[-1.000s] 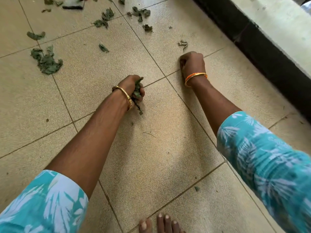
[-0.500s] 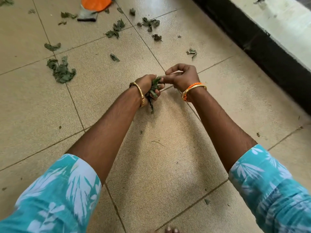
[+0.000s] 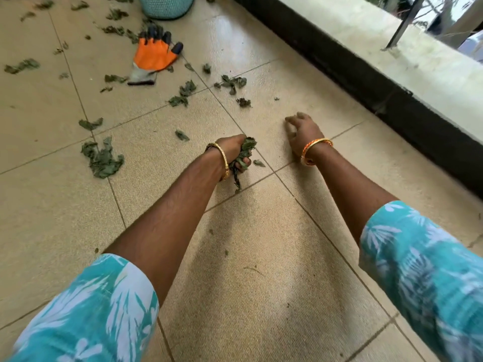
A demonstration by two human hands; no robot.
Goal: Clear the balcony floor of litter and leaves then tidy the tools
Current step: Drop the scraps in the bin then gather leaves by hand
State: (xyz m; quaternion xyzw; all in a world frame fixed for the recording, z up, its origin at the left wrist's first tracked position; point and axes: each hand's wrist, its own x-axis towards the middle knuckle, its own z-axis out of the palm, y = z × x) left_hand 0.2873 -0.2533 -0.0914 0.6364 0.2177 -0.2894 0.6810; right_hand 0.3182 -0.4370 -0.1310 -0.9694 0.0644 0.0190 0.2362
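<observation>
On the balcony floor [image 3: 261, 257] the clearing is looking only partly done, judging by what is lying around: the tiles nearest the person are mostly bare apart from small specks, while the tiles further out are carrying plenty of leaves. The left hand [image 3: 232, 152] is clenching a bunch of leaves [image 3: 244, 152], fingers curled tight round it, held just above the tile. The right hand [image 3: 303, 131] is reaching out low over the floor with fingers loosely spread and holding nothing (whether the tips are touching the tile, I cannot tell). Remaining litter: a big leaf clump [image 3: 103, 159] to the left, scattered leaves [image 3: 234, 83] ahead, one loose leaf [image 3: 258, 163] just beside the full hand. An orange glove [image 3: 154, 58] is lying among the leaves, so tool tidying is probably not started. A teal basket [image 3: 166, 6] is sitting at the far edge, a likely dump spot. The black ledge [image 3: 366, 82] is bounding the right side; nothing is blocking the reach.
</observation>
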